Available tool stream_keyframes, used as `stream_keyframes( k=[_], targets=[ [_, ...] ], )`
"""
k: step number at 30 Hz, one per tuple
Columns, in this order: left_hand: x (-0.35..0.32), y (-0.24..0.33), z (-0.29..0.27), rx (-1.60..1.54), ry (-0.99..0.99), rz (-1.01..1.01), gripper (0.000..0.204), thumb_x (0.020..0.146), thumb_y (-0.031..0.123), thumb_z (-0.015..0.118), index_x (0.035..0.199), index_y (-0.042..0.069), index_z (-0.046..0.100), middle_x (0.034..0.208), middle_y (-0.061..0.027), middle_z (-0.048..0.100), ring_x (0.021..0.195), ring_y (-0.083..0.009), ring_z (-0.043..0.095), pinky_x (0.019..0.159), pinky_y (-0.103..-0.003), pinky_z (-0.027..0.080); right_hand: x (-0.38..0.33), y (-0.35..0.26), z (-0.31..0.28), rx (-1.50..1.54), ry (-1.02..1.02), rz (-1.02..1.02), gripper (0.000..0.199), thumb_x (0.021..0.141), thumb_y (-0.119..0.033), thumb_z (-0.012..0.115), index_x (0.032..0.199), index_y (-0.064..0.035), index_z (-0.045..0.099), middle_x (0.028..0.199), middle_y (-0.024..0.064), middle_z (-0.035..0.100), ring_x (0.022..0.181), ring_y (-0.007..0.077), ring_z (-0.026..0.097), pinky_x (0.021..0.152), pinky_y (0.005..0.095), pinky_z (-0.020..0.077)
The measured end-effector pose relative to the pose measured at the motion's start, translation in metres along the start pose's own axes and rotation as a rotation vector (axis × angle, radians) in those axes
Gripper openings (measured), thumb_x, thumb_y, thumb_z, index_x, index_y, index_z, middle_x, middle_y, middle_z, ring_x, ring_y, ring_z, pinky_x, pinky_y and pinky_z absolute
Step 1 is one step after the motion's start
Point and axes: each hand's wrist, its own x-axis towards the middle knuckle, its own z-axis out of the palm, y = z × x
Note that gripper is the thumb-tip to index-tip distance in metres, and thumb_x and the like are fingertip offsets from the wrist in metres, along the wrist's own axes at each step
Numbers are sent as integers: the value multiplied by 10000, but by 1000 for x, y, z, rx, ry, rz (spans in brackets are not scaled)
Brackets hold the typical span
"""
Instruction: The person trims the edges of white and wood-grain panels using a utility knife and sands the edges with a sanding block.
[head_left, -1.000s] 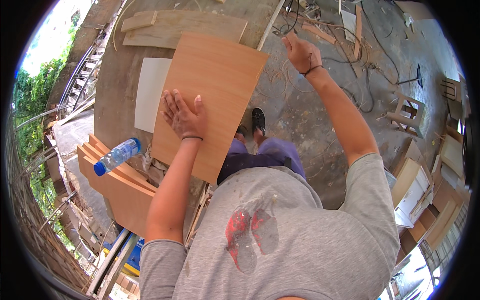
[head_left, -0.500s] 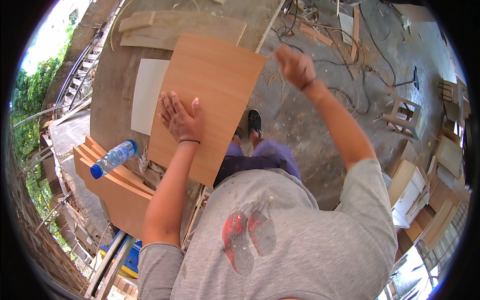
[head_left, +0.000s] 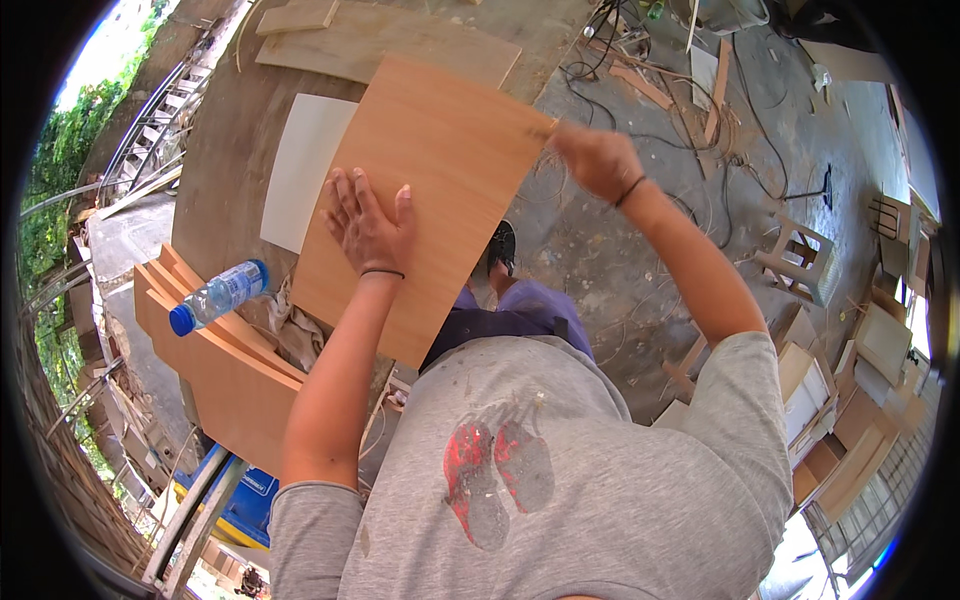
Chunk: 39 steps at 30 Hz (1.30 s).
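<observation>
A flat wood-grain board [head_left: 450, 150] lies on the worktable, its near corner close to my waist. My left hand [head_left: 372, 225] rests flat on its left half with the fingers spread, pressing on the surface. At the board's far right corner is my right hand [head_left: 598, 160], fingers curled closed and blurred by motion. A small dark shape shows between its fingertips and the board edge, too smeared to name. Partly under the board's left side lies a white panel [head_left: 305, 170].
A plastic bottle with a blue cap [head_left: 220, 295] lies on stacked wood-grain panels [head_left: 235, 400] at left, near a crumpled cloth [head_left: 298, 335]. Pale planks [head_left: 390, 40] lie at the table's far side. Cables [head_left: 740, 150], scrap wood and a stool frame [head_left: 800, 255] are on the floor at right.
My right hand has come down and slightly right, now at the board's far right corner. My left hand stays flat on the board. The whole view has shifted a little.
</observation>
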Motion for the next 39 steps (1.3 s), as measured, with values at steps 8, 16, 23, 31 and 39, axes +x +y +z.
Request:
stream_keyframes(
  k=[8,16,23,31,39],
  targets=[
    [-1,0,-2,-29,9,-16,722,896,533,513,1423,60,370,1521,-185,285,1433,-354,218,1141,-572,130,-24,-44,14,71,-17,-73,94,838,-169,572,922,-154,611,850,57,664,685,267,665,570,376,537],
    [6,4,0,-50,-3,-26,713,903,539,492,1421,64,374,1534,-180,263,1442,-341,200,1147,-566,112,15,30,-14,30,260,210,107,920,-208,536,914,-112,583,724,146,646,668,379,621,553,440,496],
    [1,2,-1,-54,-24,-52,715,911,559,472,1426,73,367,1540,-171,257,1454,-321,171,1153,-555,106,-64,-120,39,374,22,-229,65,802,-100,607,861,-126,619,790,70,626,700,269,639,572,377,508],
    [-1,4,3,-62,-10,-45,717,914,574,455,1436,90,362,1550,-166,241,1459,-311,160,1161,-543,96,-24,-12,21,-227,39,241,128,853,-174,561,954,-183,639,851,57,651,729,223,660,547,354,529],
    [-1,2,3,-38,32,-42,698,908,560,491,1420,97,386,1525,-155,291,1443,-307,207,1156,-532,128,-68,-115,42,195,-58,-278,130,808,-136,591,924,-155,647,895,32,667,744,225,662,587,345,532]
  ],
)
